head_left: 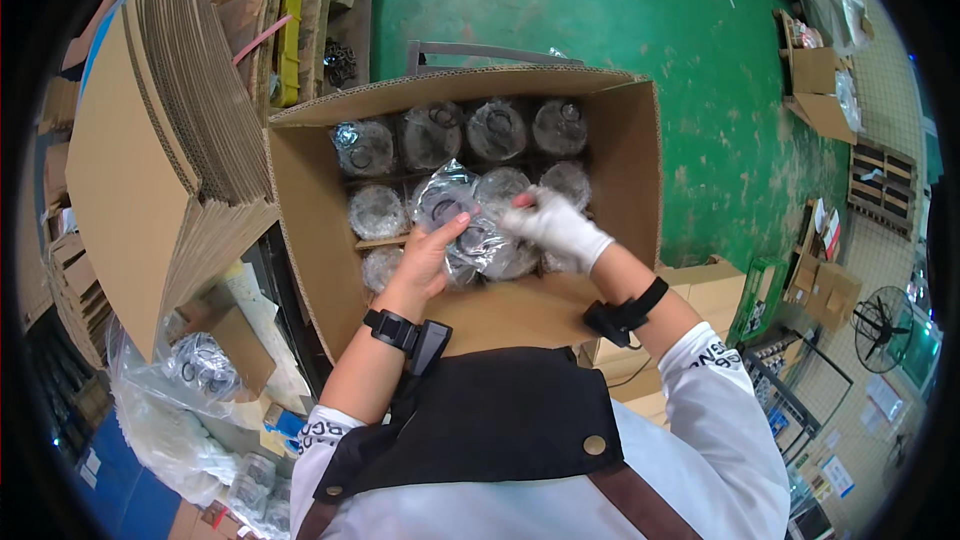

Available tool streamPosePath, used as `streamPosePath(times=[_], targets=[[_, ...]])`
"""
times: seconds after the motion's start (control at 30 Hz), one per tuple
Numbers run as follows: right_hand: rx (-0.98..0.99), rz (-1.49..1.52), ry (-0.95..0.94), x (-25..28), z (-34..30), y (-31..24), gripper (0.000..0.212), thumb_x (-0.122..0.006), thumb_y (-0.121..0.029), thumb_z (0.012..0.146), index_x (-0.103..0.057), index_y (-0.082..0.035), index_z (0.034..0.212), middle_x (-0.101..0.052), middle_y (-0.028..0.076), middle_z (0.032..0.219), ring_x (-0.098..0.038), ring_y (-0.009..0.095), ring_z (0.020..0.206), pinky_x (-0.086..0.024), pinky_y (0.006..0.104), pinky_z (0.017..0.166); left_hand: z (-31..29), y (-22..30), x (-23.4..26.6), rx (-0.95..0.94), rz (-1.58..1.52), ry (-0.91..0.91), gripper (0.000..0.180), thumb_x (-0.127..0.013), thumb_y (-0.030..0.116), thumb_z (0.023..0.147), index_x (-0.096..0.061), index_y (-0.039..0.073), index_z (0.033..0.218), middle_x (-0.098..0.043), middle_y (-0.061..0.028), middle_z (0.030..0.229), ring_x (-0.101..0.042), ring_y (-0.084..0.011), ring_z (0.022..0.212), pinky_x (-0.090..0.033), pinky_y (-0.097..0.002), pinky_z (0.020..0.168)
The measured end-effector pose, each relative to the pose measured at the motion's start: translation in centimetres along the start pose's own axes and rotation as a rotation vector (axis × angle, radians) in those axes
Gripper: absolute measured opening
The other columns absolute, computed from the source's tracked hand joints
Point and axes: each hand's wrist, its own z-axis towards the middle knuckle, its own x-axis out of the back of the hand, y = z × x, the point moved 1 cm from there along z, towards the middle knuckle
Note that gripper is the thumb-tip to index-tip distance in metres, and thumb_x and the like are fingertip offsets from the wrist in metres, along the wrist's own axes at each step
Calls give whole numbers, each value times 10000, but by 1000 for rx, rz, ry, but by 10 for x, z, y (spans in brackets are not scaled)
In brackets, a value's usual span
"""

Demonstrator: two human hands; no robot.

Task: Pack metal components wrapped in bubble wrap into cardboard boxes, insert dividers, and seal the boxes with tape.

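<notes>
Over the open cardboard box [630, 155], my bare left hand [430, 258] pinches a crinkled clear plastic bag [447, 190] between thumb and fingers. A dark ring shape shows in the bag. My right hand [562, 227], in a white glove with a bare fingertip showing, is curled close to the bag's right side. Its fingers are partly smeared, and what they hold is hidden. Below both hands, round clear containers wrapped in plastic, such as this container [433, 135], stand in rows between cardboard dividers. My hands and the bag cover some of them.
A tall stack of flat cardboard sheets [130, 160] leans at the box's left. Loose plastic bags [170, 430] lie at lower left. A yellow tool case [289, 40] is at upper left. Closed cartons [705, 295] stand at the box's right, and a black fan [882, 328] farther right.
</notes>
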Motion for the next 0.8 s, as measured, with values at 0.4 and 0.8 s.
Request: streamPosePath(times=[0.4,0.8], targets=[[504,-951,659,53,-2,62,437,-708,-172,824,-539,54,1158,-641,140,990,-644,186,887,-536,323,792,-7,-1,-2,50,-60,-220,359,-586,30,881,-513,-18,1229,-616,-133,1129,-639,-255,994,-588,-402,794],[279,-954,226,3,25,18,541,-761,-350,752,-607,31,1104,-665,236,1036,-653,345,969,-510,376,866,-33,8,42,9,-92,52,363,-589,190,947,-501,58,1274,-586,-115,1222,-614,-268,1061,-575,-473,845]])
